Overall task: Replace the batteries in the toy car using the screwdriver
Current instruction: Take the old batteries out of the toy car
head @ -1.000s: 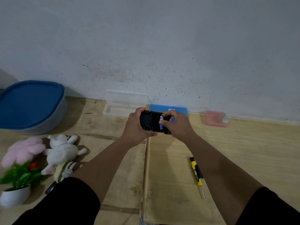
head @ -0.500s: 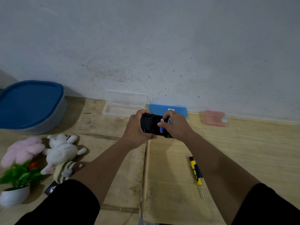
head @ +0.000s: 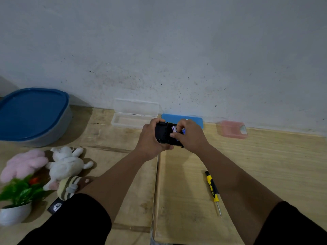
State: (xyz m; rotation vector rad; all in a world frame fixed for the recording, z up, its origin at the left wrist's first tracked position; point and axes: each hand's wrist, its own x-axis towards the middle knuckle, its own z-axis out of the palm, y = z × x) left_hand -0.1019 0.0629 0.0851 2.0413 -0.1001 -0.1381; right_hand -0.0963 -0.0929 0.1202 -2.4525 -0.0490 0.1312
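Toy car held above the desk, battery bay exposed.
Toy car (head: 163, 134): gripped by left hand (head: 151, 139); right hand (head: 190, 136) pinches a battery (head: 174, 129) at the bay. Screwdriver (head: 213, 190) lies on the desk (head: 265, 161), near the right forearm.

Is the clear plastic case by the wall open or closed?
Open. The clear plastic case has its lid raised, leaning towards the grey wall, and its shallow tray faces up on the wooden table.

Dim light; a speckled grey-white wall (head: 177, 50) rises behind a pale wooden table (head: 265, 165) of jointed boards
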